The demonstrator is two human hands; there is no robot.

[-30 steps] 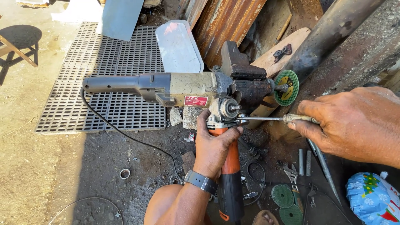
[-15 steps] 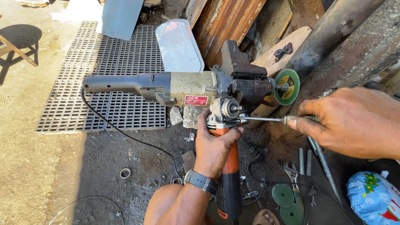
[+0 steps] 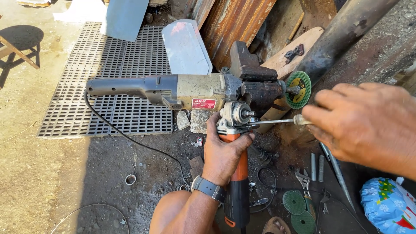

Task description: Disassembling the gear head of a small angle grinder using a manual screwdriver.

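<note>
Head view: left hand (image 3: 225,151) clenched round orange-bodied angle grinder (image 3: 236,182); right hand (image 3: 368,123) pinching thin metal screwdriver (image 3: 273,121); keep tip square on spindle.

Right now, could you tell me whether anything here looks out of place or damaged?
The orange-bodied angle grinder in the left hand has no disc or guard; its bare spindle shows. Loose green discs, a spanner and metal rods lie scattered on the dirty ground.
</note>
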